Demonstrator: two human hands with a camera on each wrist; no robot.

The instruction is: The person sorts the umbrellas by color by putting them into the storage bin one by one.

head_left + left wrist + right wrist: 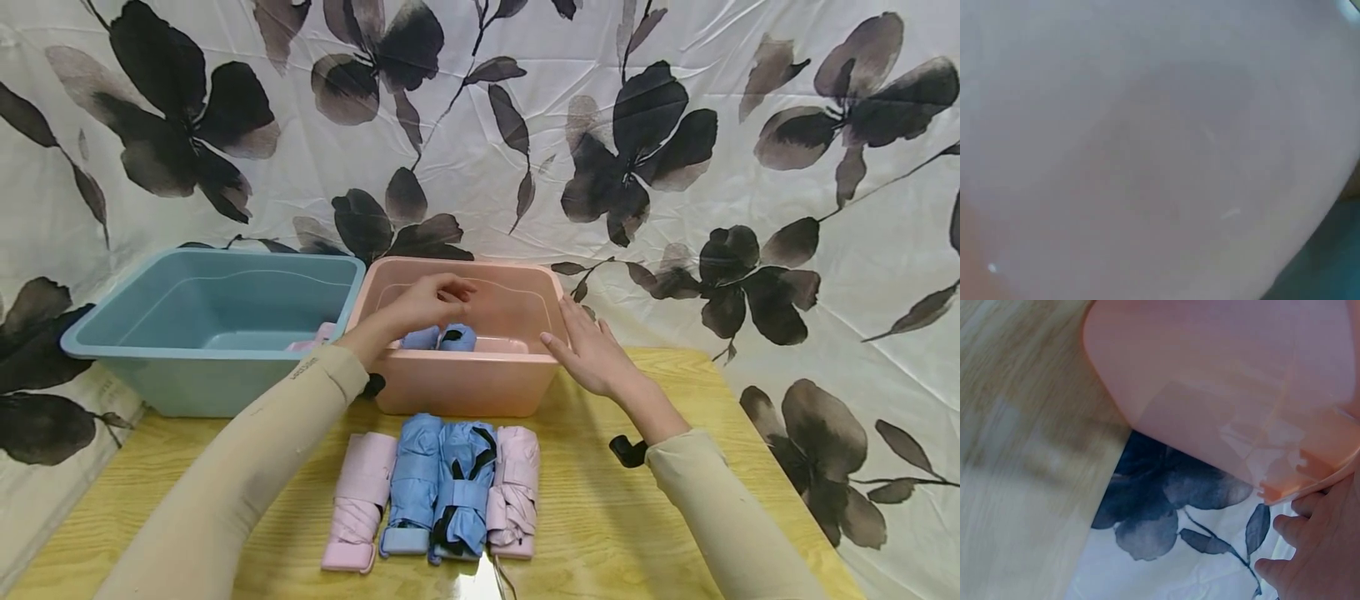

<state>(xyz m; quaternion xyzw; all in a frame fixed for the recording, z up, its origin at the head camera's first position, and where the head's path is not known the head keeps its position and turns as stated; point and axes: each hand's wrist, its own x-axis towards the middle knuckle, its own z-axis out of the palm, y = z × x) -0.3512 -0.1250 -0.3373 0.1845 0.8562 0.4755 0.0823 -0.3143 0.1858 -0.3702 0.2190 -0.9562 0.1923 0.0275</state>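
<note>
My left hand point(431, 302) is over the pink bin point(457, 383), its fingers loosely bent and nothing visible in them. Below it, two blue rolled bundles point(457, 337) lie inside the bin. My right hand point(592, 346) rests at the bin's right rim with straight fingers, the thumb at the front corner. In the right wrist view, its fingers point(1294, 528) lie along the outside of the rim. On the table in front stand side by side a pink folded umbrella point(360, 500), two blue folded umbrellas point(412, 487) and another pink one point(513, 492).
A teal bin point(210, 379) stands left against the pink bin, with something pink point(315, 337) partly visible inside. Behind the wooden table point(600, 500) hangs a floral cloth point(495, 192). A blurred pale surface point(1147, 156) fills most of the left wrist view.
</note>
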